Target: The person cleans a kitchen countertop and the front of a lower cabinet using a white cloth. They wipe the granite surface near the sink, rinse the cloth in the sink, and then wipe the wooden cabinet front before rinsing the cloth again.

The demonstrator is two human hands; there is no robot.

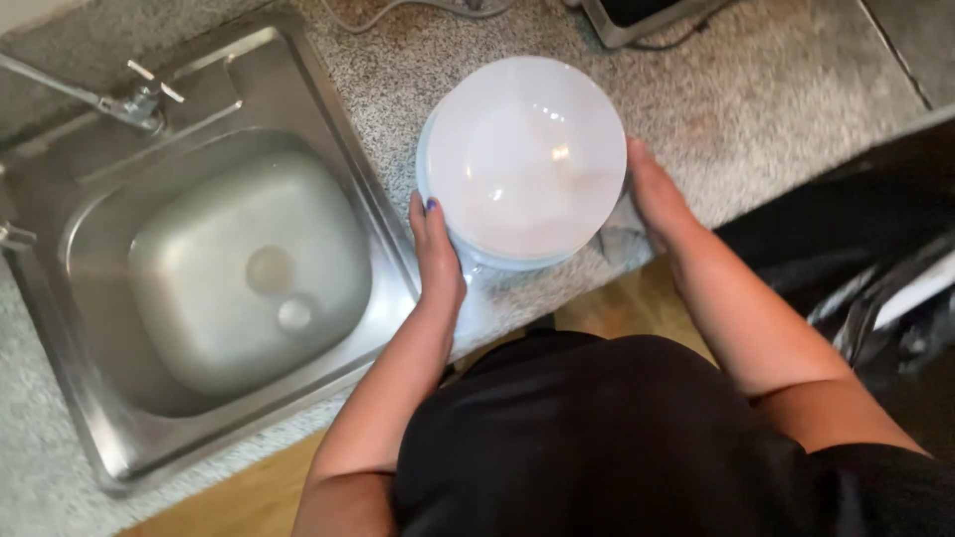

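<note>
While both palms press opposite sides of a round, frosted white plastic bowl (525,159) on the speckled granite counter (756,109), left hand (436,257) and right hand (659,199) clasp it; even pressure should keep it level beside the steel sink (229,268).

A: Where is the stack of plates (525,159)?

B: On the tabletop (736,109), just right of the sink (214,268), between both hands. The left hand (436,254) touches its near-left edge and the right hand (657,199) its right edge.

A: What else is around it?

B: The tap (139,99) stands at the far-left rim of the sink. A flat device (637,15) lies at the far edge of the tabletop, behind the plates. A cloth (622,241) lies under the stack's near-right side.
</note>
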